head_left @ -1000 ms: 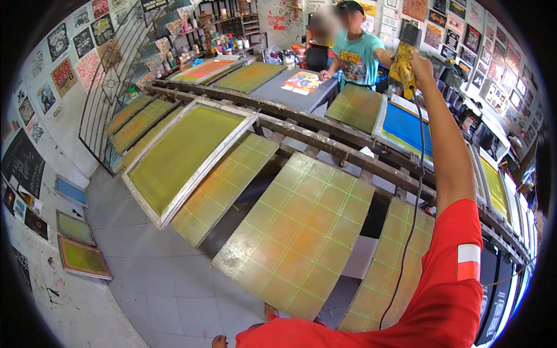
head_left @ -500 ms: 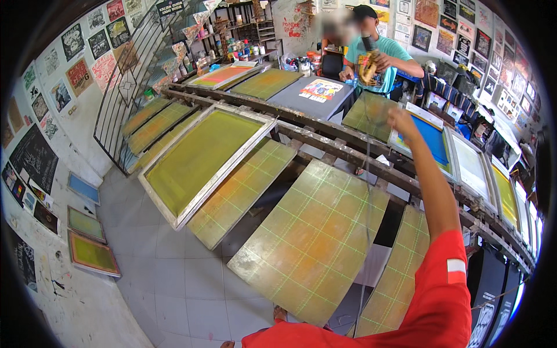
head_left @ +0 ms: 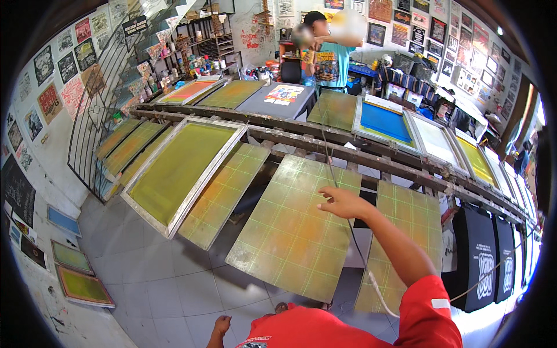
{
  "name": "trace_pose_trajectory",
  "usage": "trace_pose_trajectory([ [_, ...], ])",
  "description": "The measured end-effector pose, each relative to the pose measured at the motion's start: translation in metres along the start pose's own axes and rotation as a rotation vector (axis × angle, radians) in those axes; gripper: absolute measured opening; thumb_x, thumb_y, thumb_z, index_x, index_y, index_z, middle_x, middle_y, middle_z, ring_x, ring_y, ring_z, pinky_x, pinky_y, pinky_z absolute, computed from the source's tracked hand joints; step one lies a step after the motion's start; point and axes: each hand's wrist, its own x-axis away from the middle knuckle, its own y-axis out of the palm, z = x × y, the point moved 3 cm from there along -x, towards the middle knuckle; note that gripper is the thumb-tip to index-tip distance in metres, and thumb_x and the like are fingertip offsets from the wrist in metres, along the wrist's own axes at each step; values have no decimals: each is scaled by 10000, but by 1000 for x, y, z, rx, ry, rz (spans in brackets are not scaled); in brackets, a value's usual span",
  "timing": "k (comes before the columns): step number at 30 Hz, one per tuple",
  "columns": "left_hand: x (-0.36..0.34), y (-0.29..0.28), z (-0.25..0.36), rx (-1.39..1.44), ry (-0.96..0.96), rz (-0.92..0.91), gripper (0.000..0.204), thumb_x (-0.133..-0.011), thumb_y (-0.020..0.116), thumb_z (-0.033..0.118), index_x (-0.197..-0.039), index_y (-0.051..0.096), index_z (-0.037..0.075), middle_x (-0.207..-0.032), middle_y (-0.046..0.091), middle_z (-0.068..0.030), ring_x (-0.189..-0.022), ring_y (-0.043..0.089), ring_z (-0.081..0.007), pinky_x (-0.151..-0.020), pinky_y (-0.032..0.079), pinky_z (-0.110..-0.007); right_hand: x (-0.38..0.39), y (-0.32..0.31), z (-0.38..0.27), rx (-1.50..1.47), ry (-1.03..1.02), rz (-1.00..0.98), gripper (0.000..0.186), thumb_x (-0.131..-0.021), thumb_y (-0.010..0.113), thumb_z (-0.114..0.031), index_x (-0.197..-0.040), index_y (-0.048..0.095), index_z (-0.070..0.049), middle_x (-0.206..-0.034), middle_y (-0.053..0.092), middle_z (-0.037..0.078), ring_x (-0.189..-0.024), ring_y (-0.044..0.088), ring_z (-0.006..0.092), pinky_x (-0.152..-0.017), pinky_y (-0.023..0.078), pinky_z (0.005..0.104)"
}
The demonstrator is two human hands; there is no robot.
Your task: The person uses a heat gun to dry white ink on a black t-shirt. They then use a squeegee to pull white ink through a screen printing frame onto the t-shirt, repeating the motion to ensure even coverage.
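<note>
My right hand (head_left: 342, 202) reaches over a flat printing board (head_left: 290, 226) marked with green grid lines. Its fingers are spread, and nothing is in them. A grey cable (head_left: 358, 246) runs past this hand's wrist, between the board and its neighbour on the right. Low at the bottom edge, my left hand (head_left: 221, 325) hangs beside my red shirt with its fingers curled; I see nothing in it. Left of the middle board, a wooden-framed screen (head_left: 183, 174) with yellow-green mesh lies tilted over another gridded board (head_left: 223, 194).
Dark rails (head_left: 342, 152) cross behind the boards. Beyond them, a co-worker (head_left: 336, 64) in a teal shirt stands by a grey board with a colourful print (head_left: 282, 94). A blue screen (head_left: 386, 122) lies at the right; black printed shirts (head_left: 476, 255) hang below the rails.
My right hand has dropped from high over the rails to above the middle board, its fingers now spread. My left hand shows more at the bottom. The co-worker has an arm raised.
</note>
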Motion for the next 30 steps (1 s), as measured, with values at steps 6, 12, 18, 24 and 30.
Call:
trace_pose_trajectory([
  [6,1,0,42,133,4,-110,493,-889,596,398,-1159,556,-12,-988,628,-128,-843,614,-225,-614,486,-331,66,50,13,432,219,343,642,-785,690,-367,-1279,478,-15,-1254,528,230,-1139,525,374,-936,441,458],
  [12,38,24,7,134,-27,-123,421,-875,615,346,-1038,617,-42,-798,637,-113,-672,580,-183,-593,479,-314,210,76,82,484,716,524,741,-766,717,-309,-1372,398,-27,-1467,243,286,-1365,259,402,-1097,257,462],
  [18,78,35,-84,-275,-107,-311,441,-912,550,376,-1163,568,14,-964,632,-149,-831,600,-231,-751,477,-404,315,83,122,439,616,731,709,-765,699,-196,-1369,383,-3,-1477,221,288,-1380,230,405,-1110,238,480],
  [24,108,38,-102,-187,-10,-208,450,-881,607,348,-1086,601,-52,-854,658,-135,-739,601,-197,-639,490,-321,375,110,125,231,471,782,682,-755,687,-110,-1362,391,-11,-1481,233,262,-1372,242,410,-1102,263,480],
  [30,170,51,-29,61,34,-140,466,-891,600,345,-1125,580,-58,-929,660,-143,-794,607,-196,-684,491,-312,417,132,136,4,517,818,671,-764,681,-68,-1369,391,-35,-1477,257,237,-1362,264,408,-1092,294,464],
])
